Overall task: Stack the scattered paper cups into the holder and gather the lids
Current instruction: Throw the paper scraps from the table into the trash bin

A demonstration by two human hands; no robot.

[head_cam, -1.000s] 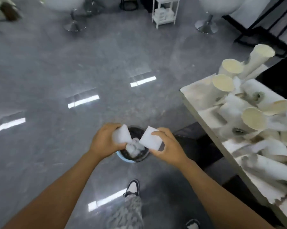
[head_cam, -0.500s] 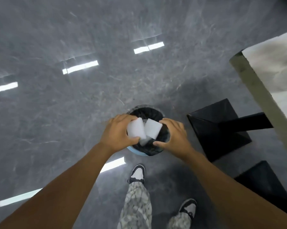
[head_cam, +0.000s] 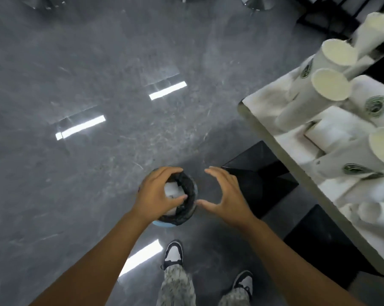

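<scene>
Grey floor (head_cam: 98, 62), lined bin (head_cam: 190, 195), left hand (head_cam: 155, 195) grip seemingly released, right hand (head_cam: 225, 197) spread

We see broad bare grey polished floor (head_cam: 98, 85) from nine through twelve o'clock, open for a hand to sweep. At six o'clock the small round bin with a black liner (head_cam: 186, 195) stands on the floor, white scraps inside, its mouth partly covered by the left hand (head_cam: 157, 195). From one to four o'clock the white-topped table (head_cam: 266, 107) blocks passage, crowded with tumbled white paper cups (head_cam: 330, 85). Beneath its edge, black angular table feet (head_cam: 259, 173) narrow the gap beside the bin.
</scene>
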